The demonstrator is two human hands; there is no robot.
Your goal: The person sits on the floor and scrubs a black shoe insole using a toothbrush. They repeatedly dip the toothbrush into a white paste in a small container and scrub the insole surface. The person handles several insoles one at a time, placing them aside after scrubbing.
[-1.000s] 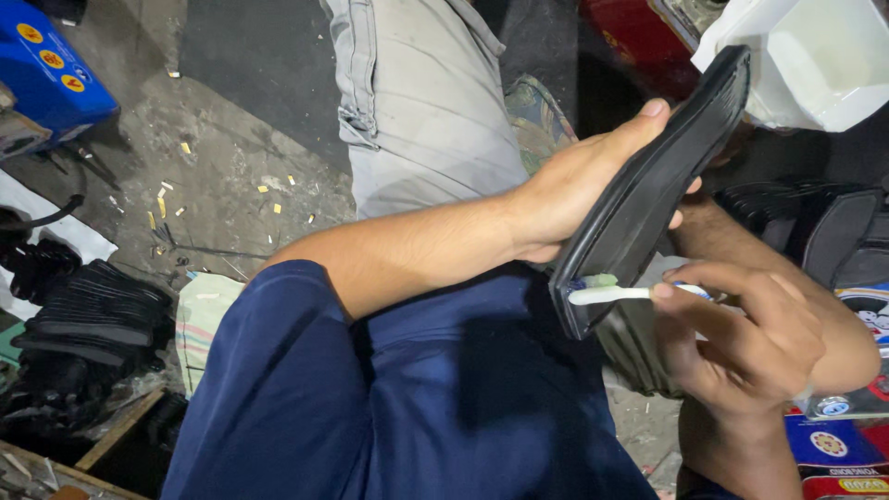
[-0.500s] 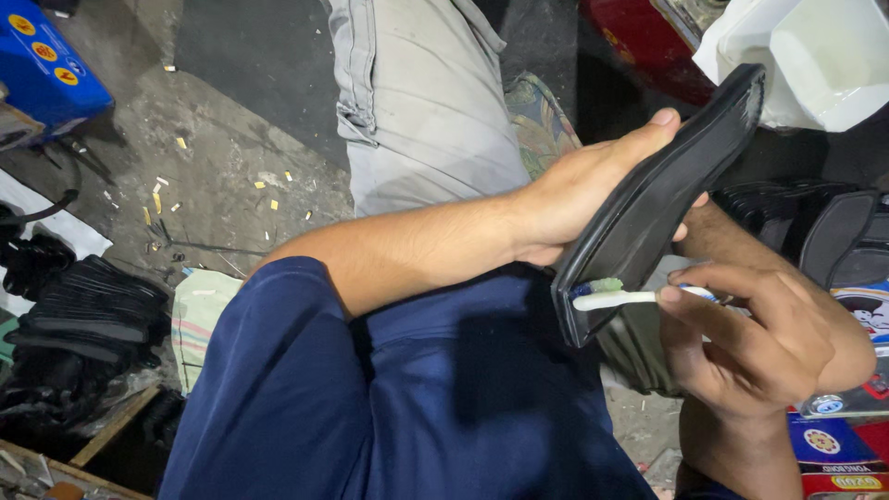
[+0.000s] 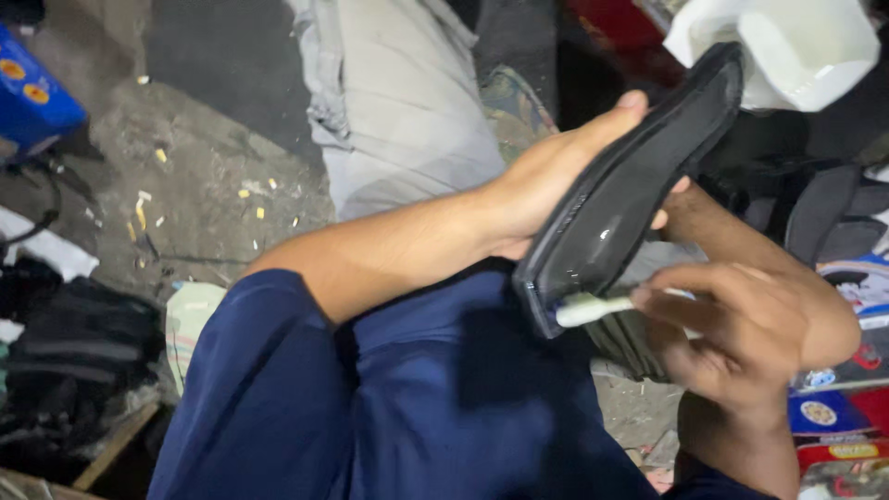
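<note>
Black shoe sole (image 3: 639,176) held tilted above the lap, its upper end toward the white plastic container (image 3: 787,46), its lower end just above the right hand. Left hand (image 3: 556,176) grips the sole from behind, thumb along its upper edge, fingers wrapped under. Right hand (image 3: 750,324) pinches a white brush (image 3: 593,308), tip touching the sole's lower end. Blue trousers (image 3: 417,407) fill the foreground below. Grey cloth (image 3: 398,111) lies on the dirty floor (image 3: 204,185) beyond the forearm. Blue box (image 3: 28,97) at the floor's left edge; black bag (image 3: 74,343) beneath it. Left forearm crosses the frame diagonally.
</note>
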